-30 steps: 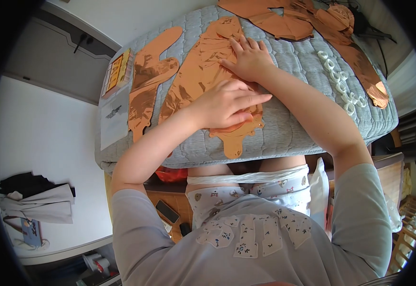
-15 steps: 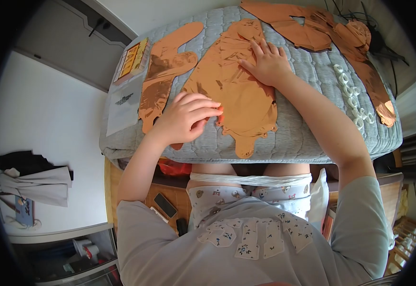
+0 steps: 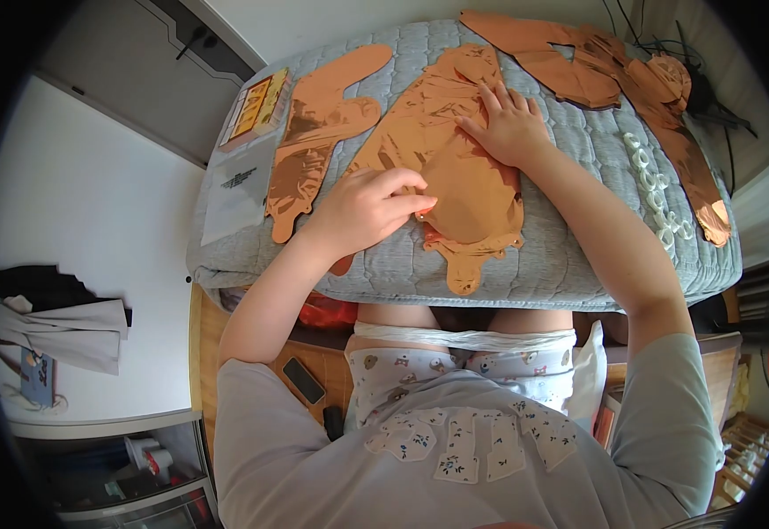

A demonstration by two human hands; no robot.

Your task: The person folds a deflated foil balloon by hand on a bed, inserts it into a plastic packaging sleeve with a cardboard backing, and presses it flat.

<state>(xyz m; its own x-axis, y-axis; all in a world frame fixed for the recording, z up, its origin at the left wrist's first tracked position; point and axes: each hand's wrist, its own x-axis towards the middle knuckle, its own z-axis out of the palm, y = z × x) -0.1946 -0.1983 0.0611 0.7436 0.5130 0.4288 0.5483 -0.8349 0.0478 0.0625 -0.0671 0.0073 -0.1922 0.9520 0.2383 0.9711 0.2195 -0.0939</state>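
A flat, copper-coloured foil balloon (image 3: 468, 189) lies on the quilted mattress, its tab (image 3: 464, 275) towards me. My right hand (image 3: 509, 130) rests on its upper right part, palm down with the fingers spread. At the balloon's left edge my left hand (image 3: 368, 207) is curled, its fingertips pinching the foil beside a small reddish-orange patch. The thumb is mostly hidden under the fingers. Another flat foil balloon (image 3: 318, 132) lies to the left, and more copper foil pieces (image 3: 591, 66) stretch along the back and right.
The grey mattress (image 3: 578, 264) carries a yellow-and-red box (image 3: 256, 108) and a clear plastic bag (image 3: 236, 198) at left. White ring-shaped pieces (image 3: 653, 185) lie in a string at right. Black cables (image 3: 710, 110) crowd the far right corner. A phone (image 3: 303, 380) lies below.
My left hand has shifted slightly along the balloon's edge, with its index finger raised more. The right hand stays flat on the foil. The whole view has shifted a little.
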